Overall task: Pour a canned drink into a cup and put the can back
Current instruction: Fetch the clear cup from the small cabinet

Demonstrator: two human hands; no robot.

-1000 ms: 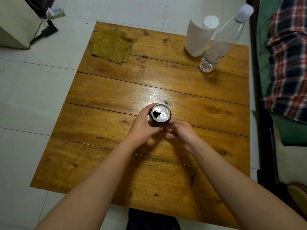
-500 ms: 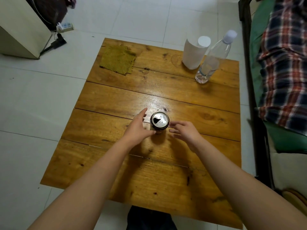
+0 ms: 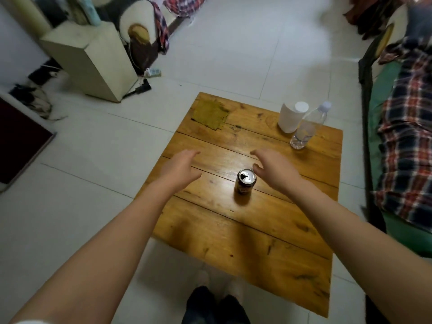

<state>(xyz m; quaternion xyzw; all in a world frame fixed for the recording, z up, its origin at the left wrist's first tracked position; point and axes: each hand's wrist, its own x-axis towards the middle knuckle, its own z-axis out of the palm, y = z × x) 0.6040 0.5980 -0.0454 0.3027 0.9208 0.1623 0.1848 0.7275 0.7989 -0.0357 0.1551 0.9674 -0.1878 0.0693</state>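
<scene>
can (image 3: 245, 183) mid table (image 3: 257, 249), btwn hands, cup (image 3: 291, 118) & bottle (image 3: 306, 127) far right, cloth (image 3: 210, 115) far left

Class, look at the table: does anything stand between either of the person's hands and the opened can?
Nothing visible does. The can stands upright on the wooden table; the right hand hovers beside it and the left hand farther off, over bare wood.

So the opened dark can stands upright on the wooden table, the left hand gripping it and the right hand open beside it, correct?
Not quite: the head view shows the left hand open and clear of the opened dark can, not gripping it. The can stands upright on the wooden table, right hand open beside it.
</scene>
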